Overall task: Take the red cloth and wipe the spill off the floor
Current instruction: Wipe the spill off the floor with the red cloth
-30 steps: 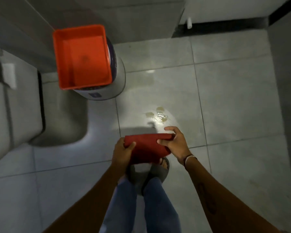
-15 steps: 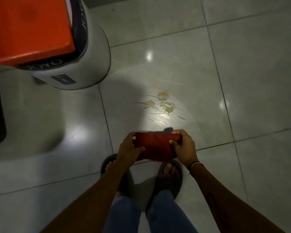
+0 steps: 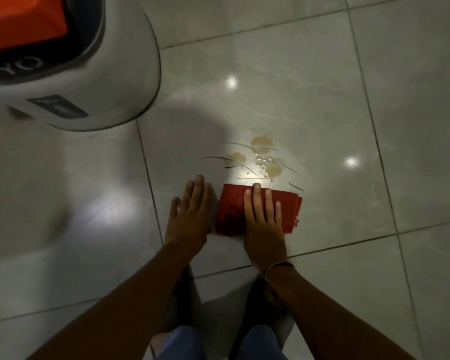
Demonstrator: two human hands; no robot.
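We have brought the folded red cloth [image 3: 260, 207] down onto the grey tile floor [image 3: 322, 74], just below the yellow spill [image 3: 263, 158]. Our right hand [image 3: 264, 222] presses flat on it; our left hand [image 3: 189, 214] lies flat beside it, holding nothing.

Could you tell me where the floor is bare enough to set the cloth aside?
Free: the tiles right of the spill and red cloth, and the tile below the white bin, left of the left hand. Crowded: between both hands, where the right hand presses the cloth.
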